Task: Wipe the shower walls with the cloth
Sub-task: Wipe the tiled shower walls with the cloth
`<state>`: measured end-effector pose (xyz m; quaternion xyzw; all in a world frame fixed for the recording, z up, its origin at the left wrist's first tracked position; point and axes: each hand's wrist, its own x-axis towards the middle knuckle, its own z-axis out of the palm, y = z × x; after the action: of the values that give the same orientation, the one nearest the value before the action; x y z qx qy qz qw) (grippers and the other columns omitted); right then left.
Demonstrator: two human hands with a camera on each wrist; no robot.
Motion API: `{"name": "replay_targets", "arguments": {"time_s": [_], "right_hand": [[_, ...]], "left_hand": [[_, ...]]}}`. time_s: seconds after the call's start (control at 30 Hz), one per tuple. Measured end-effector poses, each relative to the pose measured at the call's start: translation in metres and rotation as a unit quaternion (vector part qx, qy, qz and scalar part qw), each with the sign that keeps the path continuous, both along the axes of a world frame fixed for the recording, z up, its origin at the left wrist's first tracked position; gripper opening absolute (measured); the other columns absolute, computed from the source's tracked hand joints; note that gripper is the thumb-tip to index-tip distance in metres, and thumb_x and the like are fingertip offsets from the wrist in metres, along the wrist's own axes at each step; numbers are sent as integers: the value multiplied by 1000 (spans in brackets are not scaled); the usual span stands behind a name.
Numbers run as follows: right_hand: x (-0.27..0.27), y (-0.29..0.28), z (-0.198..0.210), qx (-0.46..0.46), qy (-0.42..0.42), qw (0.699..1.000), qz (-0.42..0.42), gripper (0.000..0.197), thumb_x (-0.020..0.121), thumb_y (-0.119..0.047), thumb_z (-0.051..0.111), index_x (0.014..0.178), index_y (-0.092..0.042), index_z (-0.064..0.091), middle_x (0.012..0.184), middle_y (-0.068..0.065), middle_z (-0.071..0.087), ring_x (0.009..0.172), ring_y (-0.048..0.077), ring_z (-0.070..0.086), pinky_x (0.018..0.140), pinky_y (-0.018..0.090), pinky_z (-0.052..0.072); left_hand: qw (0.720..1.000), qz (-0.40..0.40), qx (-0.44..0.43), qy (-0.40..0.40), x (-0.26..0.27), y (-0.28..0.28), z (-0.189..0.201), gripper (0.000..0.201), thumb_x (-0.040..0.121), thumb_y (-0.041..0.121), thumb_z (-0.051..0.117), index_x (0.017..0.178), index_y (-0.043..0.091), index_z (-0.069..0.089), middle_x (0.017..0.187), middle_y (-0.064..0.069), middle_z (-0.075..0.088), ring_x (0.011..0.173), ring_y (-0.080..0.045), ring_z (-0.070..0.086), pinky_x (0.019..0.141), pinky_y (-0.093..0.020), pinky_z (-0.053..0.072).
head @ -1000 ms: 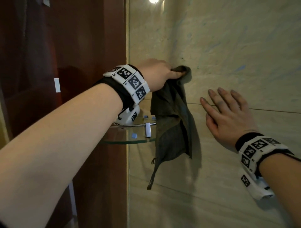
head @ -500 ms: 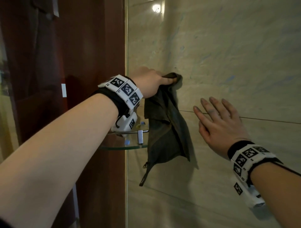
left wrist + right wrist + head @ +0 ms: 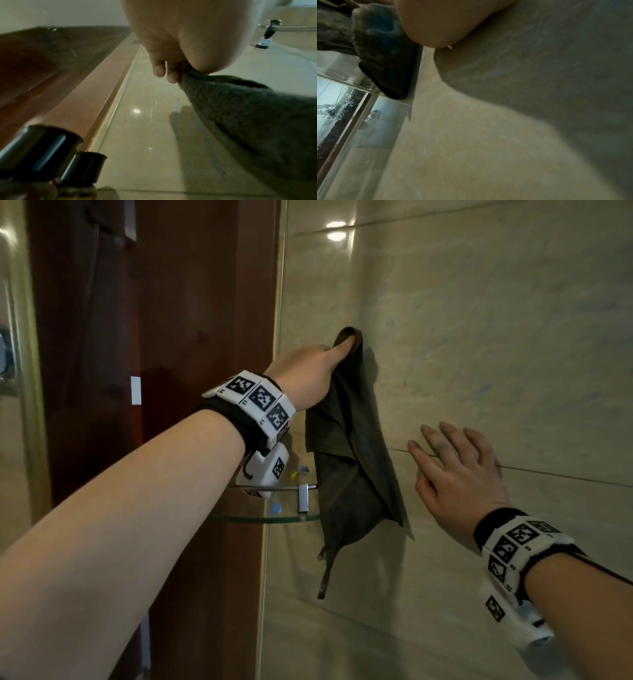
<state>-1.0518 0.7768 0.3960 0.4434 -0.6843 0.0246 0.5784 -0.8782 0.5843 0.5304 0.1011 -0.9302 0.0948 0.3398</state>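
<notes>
A dark grey-green cloth (image 3: 349, 467) hangs down against the beige marble shower wall (image 3: 479, 320). My left hand (image 3: 308, 371) grips its top corner and holds that corner to the wall; in the left wrist view the curled fingers (image 3: 163, 70) pinch the cloth (image 3: 240, 115). To the right of the cloth my right hand (image 3: 459, 474) lies flat on the wall with its fingers spread, across a tile joint. The right wrist view shows only the heel of that hand, the wall (image 3: 488, 135) and the cloth's edge (image 3: 382, 54).
A glass corner shelf (image 3: 270, 518) with a chrome bracket (image 3: 303, 498) sits in the corner just below my left wrist, with small items on it. A glass panel edge (image 3: 274, 405) and a dark wooden door (image 3: 171, 337) stand to the left.
My left hand has carried the cloth's top corner a little up the wall. The right hand stays flat on the wall in about the same place.
</notes>
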Motion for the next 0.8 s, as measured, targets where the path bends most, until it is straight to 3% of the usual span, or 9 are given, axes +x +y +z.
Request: {"name": "replay_targets", "arguments": {"time_s": [0.1,0.23,0.37,0.5,0.67,0.8], "right_hand": [[3,-9,10,-3,35,999,14,49,82,-29,38,118,-9,65,125,19,58,120,34,38,99,48,27],[12,-21,21,-25,80,996,28,49,83,-27,43,124,-10,63,124,17,60,119,32,42,98,46,30],[16,-24,24,-60,61,996,6,49,85,-25,43,131,-13,55,130,15,56,123,32,40,102,47,28],[20,-25,36,-60,28,998,-20,50,89,-29,40,138,-18,49,138,14,49,129,34,35,107,47,22],[28,-35,88,-110,3,993,-33,56,90,-39,38,141,-18,44,145,15,42,133,33,26,109,47,14],[38,-41,139,-150,-70,981,-98,74,86,-59,33,149,-21,28,158,11,17,143,30,8,113,51,1]], "left_hand": [[993,-63,72,72,6,-13,9,52,104,12,29,154,18,16,116,-15,55,99,-34,56,85,-49,47],[961,-111,159,199,7,-24,31,51,104,14,30,154,20,19,131,-13,52,112,-28,55,95,-41,45],[944,-100,215,227,-1,-37,50,55,102,9,27,155,19,16,146,-12,37,131,-29,40,108,-35,35],[945,-63,231,221,-6,-48,60,62,97,2,27,155,20,14,146,-16,32,130,-35,39,108,-36,35],[951,-30,215,220,-13,-52,67,62,97,3,29,155,18,13,147,-19,29,128,-37,41,103,-37,36],[951,-30,215,222,-19,-52,71,61,98,3,30,155,17,13,148,-19,28,127,-38,41,103,-37,36]]}}
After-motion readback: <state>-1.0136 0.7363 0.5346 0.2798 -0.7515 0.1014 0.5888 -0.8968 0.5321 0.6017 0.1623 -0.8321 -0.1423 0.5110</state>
